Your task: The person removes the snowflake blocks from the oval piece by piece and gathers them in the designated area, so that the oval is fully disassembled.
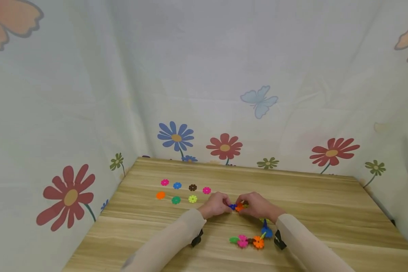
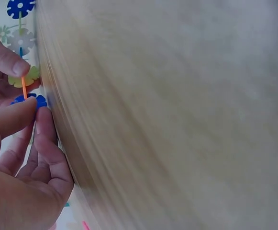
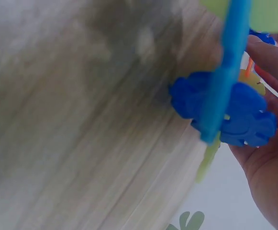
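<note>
Near the middle of the table, my left hand (image 1: pixel 218 204) pinches a dark blue notched flower disc (image 2: pixel 40 101) between thumb and fingers. Right beside it, my right hand (image 1: pixel 256 205) holds an orange notched disc (image 1: pixel 239 207), which stands edge-on against the blue one in the left wrist view. From the right hand a chain of interlocked discs curves toward the front, past a blue disc (image 1: pixel 266 232) and a second orange disc (image 1: pixel 258 242) to a pink disc (image 1: pixel 243 241) and a green disc (image 1: pixel 234 240) at its end. Part of the chain is hidden by the right hand.
Left of the hands, loose discs lie flat in two rows on the wooden table (image 1: pixel 326 211), among them a brown disc (image 1: pixel 192 187), a yellow disc (image 1: pixel 192 199) and a teal-green disc (image 1: pixel 176 200). A flower-printed curtain (image 1: pixel 204 75) stands behind the table and along its sides.
</note>
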Tool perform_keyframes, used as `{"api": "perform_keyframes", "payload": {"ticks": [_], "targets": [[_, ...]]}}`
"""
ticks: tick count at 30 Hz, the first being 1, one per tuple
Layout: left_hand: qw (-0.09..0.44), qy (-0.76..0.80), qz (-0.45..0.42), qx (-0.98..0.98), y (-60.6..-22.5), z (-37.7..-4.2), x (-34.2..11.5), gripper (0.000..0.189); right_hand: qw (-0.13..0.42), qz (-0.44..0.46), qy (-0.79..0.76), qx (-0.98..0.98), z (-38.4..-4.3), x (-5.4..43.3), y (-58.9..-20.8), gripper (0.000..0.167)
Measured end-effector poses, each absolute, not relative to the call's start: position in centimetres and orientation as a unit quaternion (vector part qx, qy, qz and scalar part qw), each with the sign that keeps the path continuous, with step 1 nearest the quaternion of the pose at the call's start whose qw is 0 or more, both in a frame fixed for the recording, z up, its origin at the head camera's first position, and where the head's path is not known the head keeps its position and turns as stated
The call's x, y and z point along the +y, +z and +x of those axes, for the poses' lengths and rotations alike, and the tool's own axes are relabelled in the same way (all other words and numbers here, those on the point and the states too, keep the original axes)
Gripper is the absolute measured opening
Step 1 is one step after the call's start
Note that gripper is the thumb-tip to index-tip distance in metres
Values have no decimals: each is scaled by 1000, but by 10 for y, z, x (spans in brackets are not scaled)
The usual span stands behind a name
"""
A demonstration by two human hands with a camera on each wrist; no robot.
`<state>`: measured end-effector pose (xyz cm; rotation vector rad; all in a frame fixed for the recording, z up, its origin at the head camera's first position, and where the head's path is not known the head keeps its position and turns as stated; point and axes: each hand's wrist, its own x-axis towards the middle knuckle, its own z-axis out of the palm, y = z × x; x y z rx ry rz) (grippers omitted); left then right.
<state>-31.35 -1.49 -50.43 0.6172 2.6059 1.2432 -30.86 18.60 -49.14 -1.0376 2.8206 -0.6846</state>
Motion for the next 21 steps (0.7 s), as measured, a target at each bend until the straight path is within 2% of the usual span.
{"api": "perform_keyframes", "payload": {"ticks": [21], "targets": [[109,411,210,881,-501,-312,-14,15,42,-319,-206,924,-308,191,-493,32]]}}
